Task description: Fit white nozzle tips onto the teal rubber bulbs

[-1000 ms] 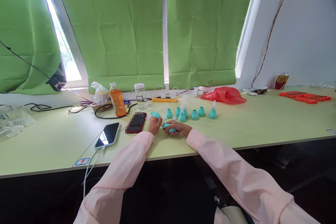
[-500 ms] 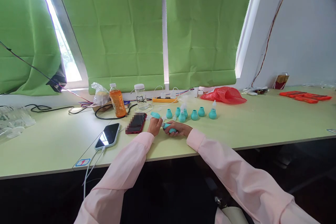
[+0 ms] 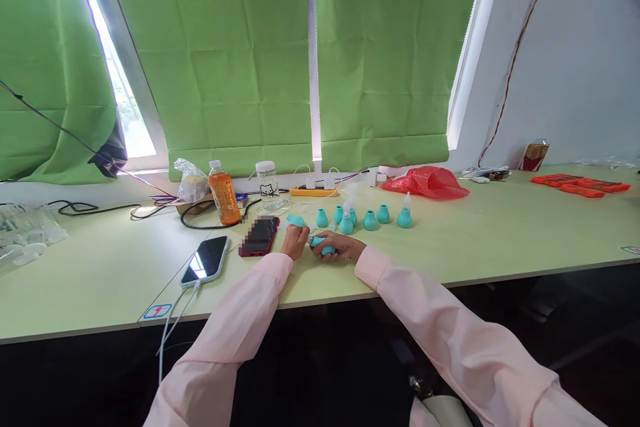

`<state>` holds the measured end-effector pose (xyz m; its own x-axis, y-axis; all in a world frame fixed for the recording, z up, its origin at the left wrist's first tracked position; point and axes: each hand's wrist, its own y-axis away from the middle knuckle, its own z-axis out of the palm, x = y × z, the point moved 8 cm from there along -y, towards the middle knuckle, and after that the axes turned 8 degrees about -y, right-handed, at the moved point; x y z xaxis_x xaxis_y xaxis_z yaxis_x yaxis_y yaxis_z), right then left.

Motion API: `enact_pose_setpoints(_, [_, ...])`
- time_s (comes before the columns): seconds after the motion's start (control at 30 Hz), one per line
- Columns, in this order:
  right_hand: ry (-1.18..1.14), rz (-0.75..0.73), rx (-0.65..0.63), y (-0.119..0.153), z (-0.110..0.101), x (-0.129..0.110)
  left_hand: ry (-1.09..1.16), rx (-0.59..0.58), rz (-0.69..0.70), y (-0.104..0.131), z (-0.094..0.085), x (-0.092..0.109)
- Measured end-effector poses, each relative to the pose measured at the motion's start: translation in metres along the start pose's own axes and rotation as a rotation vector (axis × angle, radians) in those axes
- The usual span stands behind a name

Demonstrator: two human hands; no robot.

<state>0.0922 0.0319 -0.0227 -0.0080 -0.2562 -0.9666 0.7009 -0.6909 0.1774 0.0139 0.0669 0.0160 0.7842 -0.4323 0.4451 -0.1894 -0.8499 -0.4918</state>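
Observation:
My right hand (image 3: 340, 245) is closed around a turquoise bulb syringe (image 3: 328, 250), its neck pointing left toward my other hand. My left hand (image 3: 295, 242) is a closed fist right beside that neck; what its fingers grip is hidden. Just above the fist shows another turquoise bulb (image 3: 296, 220), and I cannot tell whether it is held or lies behind. Beyond my hands stand several turquoise bulbs, among them an open-necked bulb (image 3: 370, 220) and, at the right end, a bulb with a clear nozzle (image 3: 405, 217).
A red phone (image 3: 260, 235) and a charging phone (image 3: 206, 260) lie to the left. Behind them stand an orange drink bottle (image 3: 224, 195) and a clear jar (image 3: 269, 188). A power strip (image 3: 314, 191) and a red plastic bag (image 3: 425, 182) lie along the back, orange items (image 3: 580, 184) far right.

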Motion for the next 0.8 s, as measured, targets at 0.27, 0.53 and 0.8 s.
enact_pose_setpoints(0.27, [-0.182,-0.190,0.042,-0.001,-0.014,-0.019,-0.123,0.128,-0.058,-0.004,-0.025,0.001])
enact_pose_setpoints(0.53, [-0.392,-0.316,0.152,-0.001,-0.035,-0.027,-0.359,0.131,-0.036,-0.006,-0.028,-0.004])
enact_pose_setpoints(0.8, [-0.424,-0.323,0.205,-0.003,-0.044,-0.025,-0.464,0.015,0.048,-0.008,0.001,-0.012])
